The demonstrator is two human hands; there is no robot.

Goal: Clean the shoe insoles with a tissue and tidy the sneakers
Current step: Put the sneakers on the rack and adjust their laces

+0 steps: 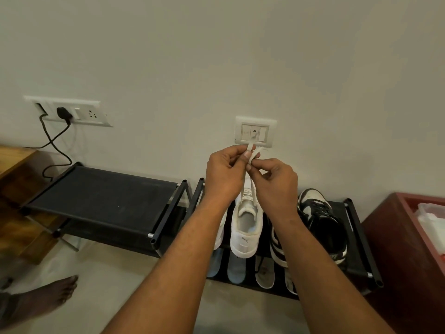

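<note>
A white leather sneaker (244, 227) stands on the top shelf of a black metal-framed shoe rack (358, 239). Its long axis runs away from the camera, heel nearest and toe towards the wall. Its two flat white laces (251, 150) rise straight up from the eyelets to the hands. The left hand (224, 172) pinches one strand between thumb and forefinger, and the right hand (274, 179) pinches the other with curled fingers. The two hands are close together, in front of a white wall socket (255, 131).

There are four sneakers on that shelf. A second white sneaker (220, 235) stands just left of the first, mostly hidden by the left forearm. Two black-and-white sneakers (320, 220) stand to the right, heels also nearest.

Four insoles lie on the lower shelf, lengthwise like the shoes — two pale blue insoles (237, 271) under the white pair and two whitish insoles (265, 273) under the black-and-white pair.

A second black rack (103, 191) stands to the left, and a bare foot (48, 295) rests on the floor.
</note>
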